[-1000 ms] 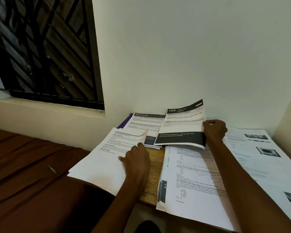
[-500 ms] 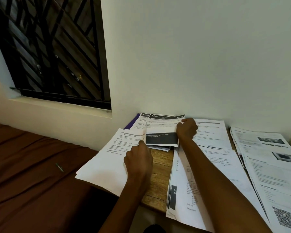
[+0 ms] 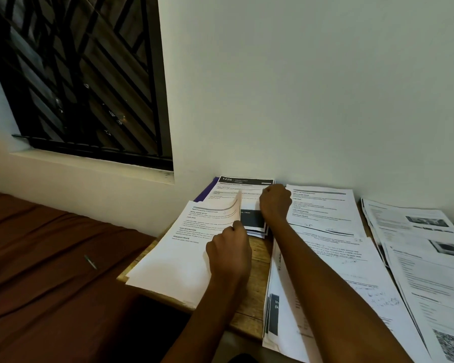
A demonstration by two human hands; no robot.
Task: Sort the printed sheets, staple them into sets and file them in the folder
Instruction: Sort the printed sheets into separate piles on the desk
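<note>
Printed sheets lie in piles on a wooden table (image 3: 254,260). My left hand (image 3: 230,254) holds the right edge of the left pile (image 3: 178,255), whose top sheet's far corner curls up. My right hand (image 3: 275,203) rests with curled fingers on the "1226" sheet (image 3: 243,188), which lies flat on the far pile by the wall. A purple folder (image 3: 204,192) peeks out from under that pile. My right forearm crosses a large middle pile (image 3: 333,258).
Another pile with photos and a QR code (image 3: 427,260) fills the right side. A pen (image 3: 90,262) lies on the brown cloth (image 3: 50,258) to the left. The wall stands right behind the table; a barred window (image 3: 84,74) is upper left.
My right hand carried the "1226" sheet from above the middle pile to the left and laid it flat on the far pile by the wall. My left hand stayed on the left pile.
</note>
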